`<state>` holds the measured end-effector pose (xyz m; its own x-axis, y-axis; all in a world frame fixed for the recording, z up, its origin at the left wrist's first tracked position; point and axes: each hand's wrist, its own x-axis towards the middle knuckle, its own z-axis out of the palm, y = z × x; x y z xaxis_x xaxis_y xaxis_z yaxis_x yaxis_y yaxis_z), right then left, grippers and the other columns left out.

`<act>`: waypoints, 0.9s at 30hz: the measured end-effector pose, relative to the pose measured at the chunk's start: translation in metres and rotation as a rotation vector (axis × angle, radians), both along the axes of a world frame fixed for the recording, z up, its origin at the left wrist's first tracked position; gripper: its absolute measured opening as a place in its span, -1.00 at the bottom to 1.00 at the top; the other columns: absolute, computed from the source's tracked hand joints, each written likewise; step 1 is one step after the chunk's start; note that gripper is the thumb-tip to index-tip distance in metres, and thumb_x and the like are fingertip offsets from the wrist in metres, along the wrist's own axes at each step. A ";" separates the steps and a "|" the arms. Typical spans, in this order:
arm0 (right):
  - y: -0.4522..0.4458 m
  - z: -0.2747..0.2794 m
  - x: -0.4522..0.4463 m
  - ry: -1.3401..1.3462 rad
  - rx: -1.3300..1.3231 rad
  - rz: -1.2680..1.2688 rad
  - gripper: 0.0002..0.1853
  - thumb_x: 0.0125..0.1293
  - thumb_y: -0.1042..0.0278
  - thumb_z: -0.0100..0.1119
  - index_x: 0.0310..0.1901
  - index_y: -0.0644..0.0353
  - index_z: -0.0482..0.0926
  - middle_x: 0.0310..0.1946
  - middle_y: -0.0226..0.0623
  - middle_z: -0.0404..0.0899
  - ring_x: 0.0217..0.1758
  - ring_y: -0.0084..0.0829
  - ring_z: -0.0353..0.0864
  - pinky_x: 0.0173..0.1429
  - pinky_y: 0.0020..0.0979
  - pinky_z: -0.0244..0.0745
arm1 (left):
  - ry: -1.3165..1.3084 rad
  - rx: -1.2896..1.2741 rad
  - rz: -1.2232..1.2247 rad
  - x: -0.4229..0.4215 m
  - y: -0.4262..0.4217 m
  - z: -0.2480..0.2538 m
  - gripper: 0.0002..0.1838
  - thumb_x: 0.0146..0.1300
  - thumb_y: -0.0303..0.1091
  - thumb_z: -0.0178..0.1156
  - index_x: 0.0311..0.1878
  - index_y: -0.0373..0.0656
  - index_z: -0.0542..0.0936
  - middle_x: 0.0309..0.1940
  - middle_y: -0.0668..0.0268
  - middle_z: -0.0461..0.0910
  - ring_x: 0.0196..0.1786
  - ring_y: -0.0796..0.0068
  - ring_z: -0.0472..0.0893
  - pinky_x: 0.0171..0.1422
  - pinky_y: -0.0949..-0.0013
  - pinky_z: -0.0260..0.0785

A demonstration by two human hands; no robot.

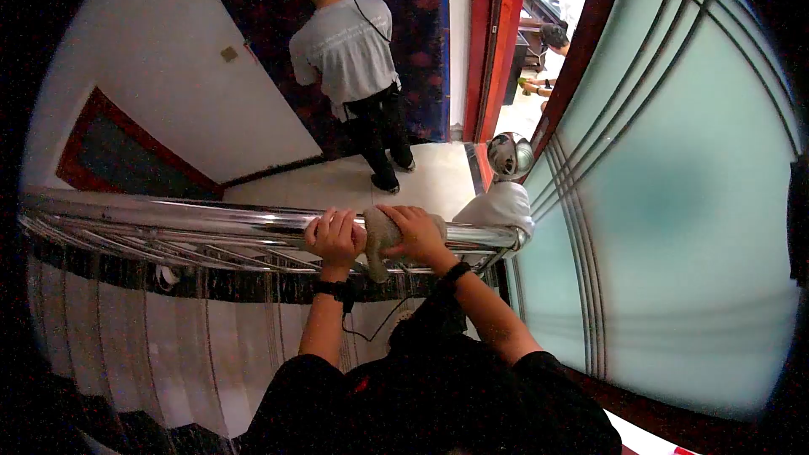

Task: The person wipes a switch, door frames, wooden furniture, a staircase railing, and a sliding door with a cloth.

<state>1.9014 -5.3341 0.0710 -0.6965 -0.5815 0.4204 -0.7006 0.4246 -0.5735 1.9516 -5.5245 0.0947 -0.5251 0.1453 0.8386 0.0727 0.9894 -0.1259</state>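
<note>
A shiny metal handrail [202, 216] runs across the view in front of me. My left hand [335, 234] is closed over the top of the rail, its fingers wrapped round the metal. Just to its right, a greyish-brown cloth [381, 240] is draped over the rail and hangs down a little on the near side. My right hand [413, 234] presses on this cloth, with fingers curled over it against the rail. A white cloth [504, 209] covers the right end of the rail, below a round metal ball [510, 156].
A person [350, 50] in a grey shirt stands beyond the rail, facing away. Another person [554, 37] is crouched past the red doorway [504, 42]. Frosted glass [674, 194] stands at the right. Stairs [168, 329] lie below the rail at the left.
</note>
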 end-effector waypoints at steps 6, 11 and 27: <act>0.011 -0.005 0.000 -0.022 0.053 -0.010 0.02 -0.26 0.03 0.52 0.34 -0.04 0.26 0.09 -0.18 0.48 0.12 -0.08 0.46 0.23 -0.13 0.31 | 0.034 0.001 -0.002 -0.001 0.002 0.001 -0.73 0.21 -0.17 0.00 -0.38 -0.02 0.66 -0.34 0.42 0.66 -0.12 0.40 0.58 0.15 0.16 0.21; 0.017 -0.005 0.001 -0.026 0.167 -0.023 0.02 -0.17 -0.02 0.49 0.39 -0.06 0.20 0.14 -0.20 0.46 0.20 -0.10 0.40 0.30 -0.14 0.27 | 0.062 -0.006 0.022 -0.001 0.003 0.008 -0.74 0.20 -0.23 0.00 -0.40 -0.02 0.68 -0.37 0.47 0.67 -0.13 0.45 0.58 0.14 0.24 0.21; 0.020 -0.041 0.004 0.083 0.061 -0.111 0.05 -0.25 -0.02 0.52 0.37 -0.04 0.22 0.23 -0.32 0.36 0.26 -0.15 0.34 0.35 -0.10 0.19 | 0.034 -0.009 0.024 0.000 -0.001 0.003 -0.76 0.16 -0.19 0.03 -0.38 0.00 0.68 -0.32 0.47 0.67 -0.10 0.38 0.59 0.12 0.16 0.23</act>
<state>1.9056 -5.3137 0.0299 -0.7223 -0.5288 0.4457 -0.6913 0.5342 -0.4865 1.9514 -5.5255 0.0981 -0.5001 0.1401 0.8546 0.0444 0.9897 -0.1363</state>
